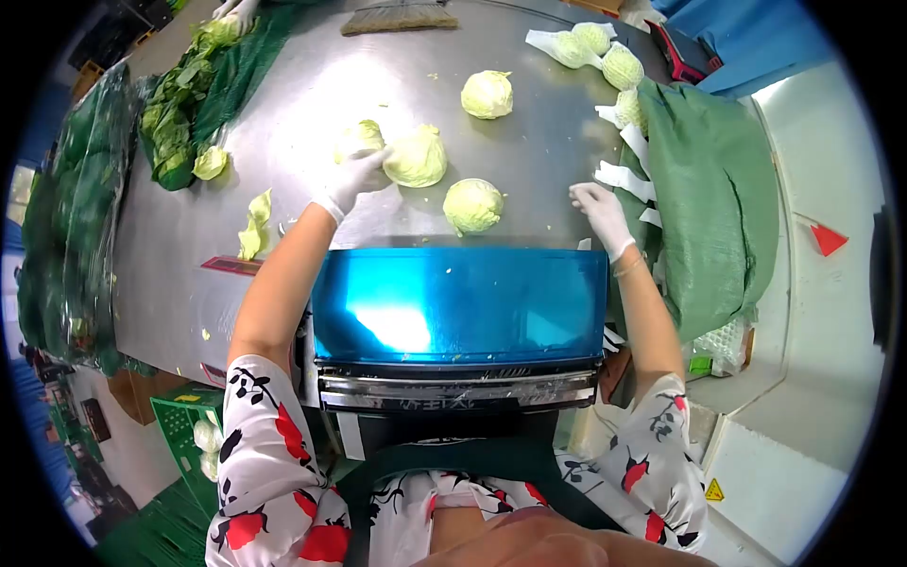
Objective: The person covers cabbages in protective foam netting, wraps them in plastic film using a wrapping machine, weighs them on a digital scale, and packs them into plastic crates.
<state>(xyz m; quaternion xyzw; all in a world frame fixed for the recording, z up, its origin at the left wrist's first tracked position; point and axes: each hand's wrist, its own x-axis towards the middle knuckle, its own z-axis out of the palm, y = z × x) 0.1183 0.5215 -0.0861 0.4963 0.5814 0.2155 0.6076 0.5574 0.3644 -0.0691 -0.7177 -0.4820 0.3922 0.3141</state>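
Observation:
My left hand [355,180], in a white glove, is at the lower left side of a pale green cabbage [417,157], its fingertips at the leaves. Behind that hand lies another cabbage [361,139], partly hidden. Two more cabbages sit on the metal table, one further back [487,94] and one nearer me [473,206]. My right hand [601,214], also gloved, is at the right beside white foam net sleeves [624,180]; its fingers are curled together, and whether anything small is between them is hidden.
A blue shiny machine cover [460,304] stands before me. Netted cabbages [622,68] and a green sack [713,203] are on the right. Loose leaves [254,225], a brush [400,17] and green netting [241,71] lie on the table. Another person's gloved hand [238,11] is at upper left.

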